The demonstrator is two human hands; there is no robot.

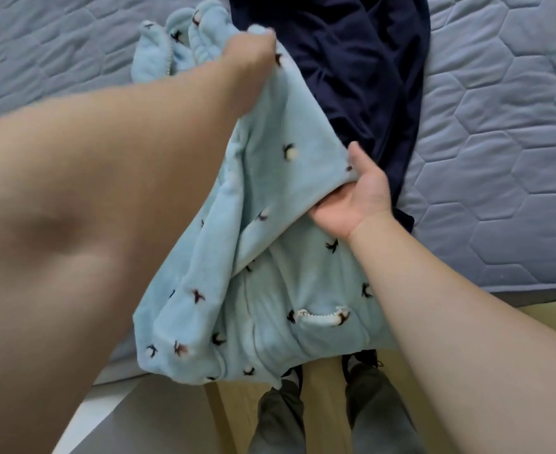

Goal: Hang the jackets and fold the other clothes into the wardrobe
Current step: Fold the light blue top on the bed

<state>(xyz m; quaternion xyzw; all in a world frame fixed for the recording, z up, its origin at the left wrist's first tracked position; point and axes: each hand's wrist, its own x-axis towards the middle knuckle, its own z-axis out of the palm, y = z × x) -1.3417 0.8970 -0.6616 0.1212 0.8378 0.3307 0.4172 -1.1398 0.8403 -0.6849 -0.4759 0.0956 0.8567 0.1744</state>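
Note:
A light blue fleece garment with small dark bird prints and a lace-trimmed pocket lies over the bed's near edge. My left hand reaches far forward and grips its upper edge, lifting a flap of the fabric. My right hand holds the right edge of the same flap, thumb on top and fingers tucked under the cloth. A dark navy garment is spread on the bed just right of the blue one, partly under it.
The bed has a grey-blue quilted mattress cover with a hexagon pattern. Its near edge runs across the lower part of the view. Below it I see my own legs in grey-green trousers on a pale wooden floor.

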